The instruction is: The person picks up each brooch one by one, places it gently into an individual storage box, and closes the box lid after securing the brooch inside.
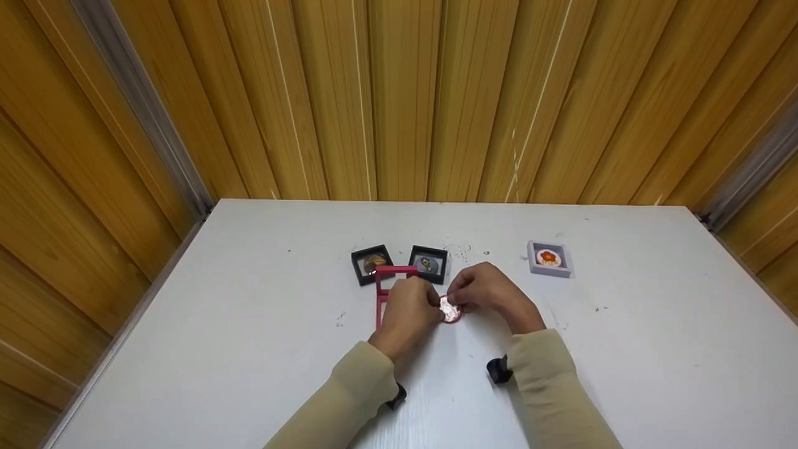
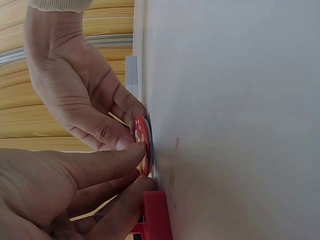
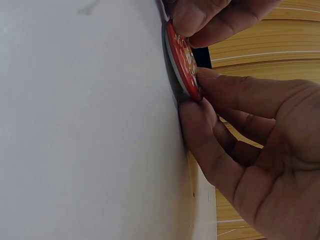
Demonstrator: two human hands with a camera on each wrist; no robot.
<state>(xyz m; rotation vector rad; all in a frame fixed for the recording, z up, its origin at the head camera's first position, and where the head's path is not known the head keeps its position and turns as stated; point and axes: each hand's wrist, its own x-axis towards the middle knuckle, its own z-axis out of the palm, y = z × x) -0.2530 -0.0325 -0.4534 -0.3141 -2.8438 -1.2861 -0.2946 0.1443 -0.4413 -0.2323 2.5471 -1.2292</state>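
A round red badge (image 1: 450,311) with a printed face and a pale underside is held low by the tabletop, between both hands. My left hand (image 1: 408,310) pinches its left side with thumb and fingers. On the opposite edge, my right hand (image 1: 492,293) grips it between thumb and fingertips, as the right wrist view shows on the badge (image 3: 182,62). Beside and partly under the left hand lies a pink-red frame (image 1: 396,269), much of it hidden. Whether the left hand touches that frame, I cannot tell.
Two black square frames, one at left (image 1: 356,268) and one at right (image 1: 444,268), lie beyond the hands, each with a round piece inside. Farther right is a lavender square frame (image 1: 550,272) holding a flower badge (image 1: 548,257). Wood-patterned panels (image 1: 405,100) rise behind the white table (image 1: 249,280).
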